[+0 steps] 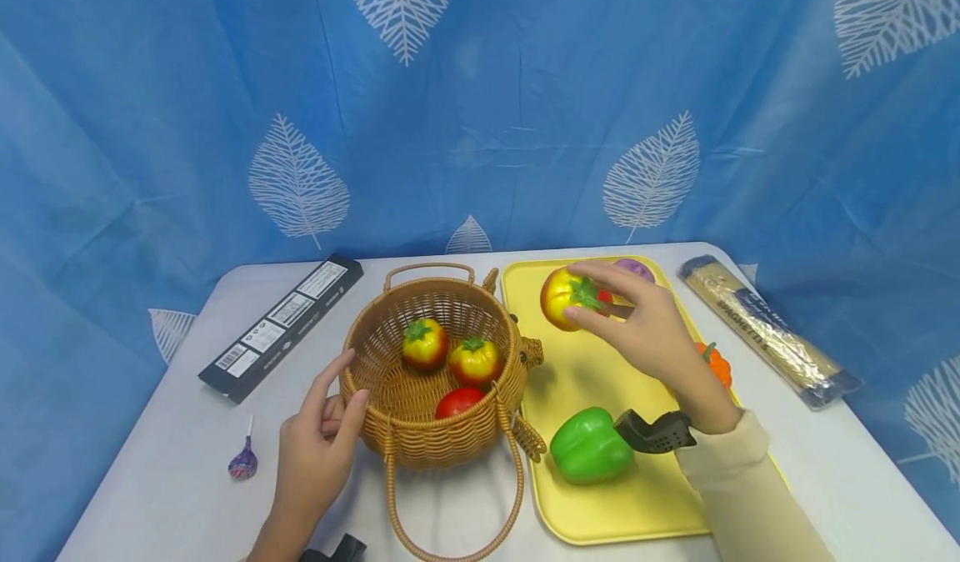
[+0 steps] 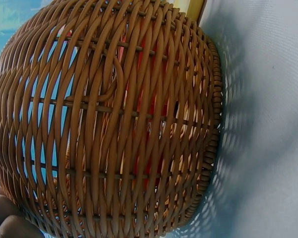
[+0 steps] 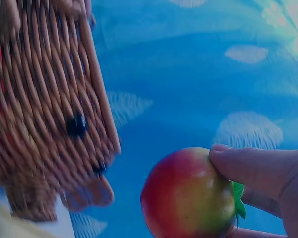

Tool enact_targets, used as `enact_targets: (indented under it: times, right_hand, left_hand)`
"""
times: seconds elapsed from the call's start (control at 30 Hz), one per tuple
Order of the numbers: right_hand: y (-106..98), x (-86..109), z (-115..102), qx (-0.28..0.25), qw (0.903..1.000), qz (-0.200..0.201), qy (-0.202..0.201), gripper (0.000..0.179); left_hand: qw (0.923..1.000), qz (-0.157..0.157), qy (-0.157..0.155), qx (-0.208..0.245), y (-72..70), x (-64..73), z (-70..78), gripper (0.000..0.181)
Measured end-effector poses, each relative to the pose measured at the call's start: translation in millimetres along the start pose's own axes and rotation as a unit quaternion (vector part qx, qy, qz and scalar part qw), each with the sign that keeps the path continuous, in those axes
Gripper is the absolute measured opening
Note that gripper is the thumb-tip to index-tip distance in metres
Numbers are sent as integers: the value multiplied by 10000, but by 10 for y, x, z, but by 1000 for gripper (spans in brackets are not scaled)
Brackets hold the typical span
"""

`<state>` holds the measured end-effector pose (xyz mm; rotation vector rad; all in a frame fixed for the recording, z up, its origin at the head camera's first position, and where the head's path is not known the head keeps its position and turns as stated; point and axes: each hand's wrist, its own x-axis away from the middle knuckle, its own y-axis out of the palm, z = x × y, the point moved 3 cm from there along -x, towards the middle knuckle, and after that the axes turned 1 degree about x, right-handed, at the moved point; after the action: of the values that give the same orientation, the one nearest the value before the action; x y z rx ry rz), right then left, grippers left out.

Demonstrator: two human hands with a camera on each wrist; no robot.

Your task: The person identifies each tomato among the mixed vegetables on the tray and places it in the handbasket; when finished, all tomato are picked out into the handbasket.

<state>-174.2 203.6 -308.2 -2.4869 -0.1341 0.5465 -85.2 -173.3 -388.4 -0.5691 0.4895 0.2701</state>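
Note:
A brown wicker basket (image 1: 442,441) shaped like an animal holds two yellow-and-red toy tomatoes (image 1: 425,345) and a red one (image 1: 459,402). My left hand (image 1: 318,437) holds the basket's left rim, its thumb and index fingertip at the edge; part of that hand's fingers (image 2: 10,220) shows in the left wrist view. Above the yellow tray, to the right of the basket, my right hand (image 1: 637,316) grips another yellow-and-red toy tomato (image 1: 558,299) between thumb and fingers. Its green leafy top faces the palm, and the right wrist view shows the thumb pressed on its side.
The yellow tray (image 1: 600,520) bears a green bell pepper (image 1: 591,445), an orange toy pumpkin (image 1: 717,366) and a purple item (image 1: 634,268). A spaghetti pack (image 1: 765,328) lies right, a black box (image 1: 285,328) and lollipop (image 1: 243,462) left. The basket's handle (image 1: 517,495) hangs in front.

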Motion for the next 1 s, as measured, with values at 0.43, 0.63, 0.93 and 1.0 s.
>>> enact_targets:
  times: [0.43, 0.63, 0.93, 1.0]
  right_hand:
    - [199, 90, -254, -229, 9984, -313, -416, 50]
    - [302, 116, -305, -439, 9970, -452, -442, 50]
    - [470, 148, -386, -593, 9944, -372, -798, 51]
    - [504, 156, -397, -649, 9938, -347, -829, 51]
  left_hand:
    - [10000, 31, 3, -20, 2, 1, 11, 53]
    - [10000, 4, -73, -62, -7, -6, 23, 54]
    - [9999, 2, -110, -49, -4, -3, 15, 54]
    - [9999, -8, -120, -51, -2, -1, 13, 54]
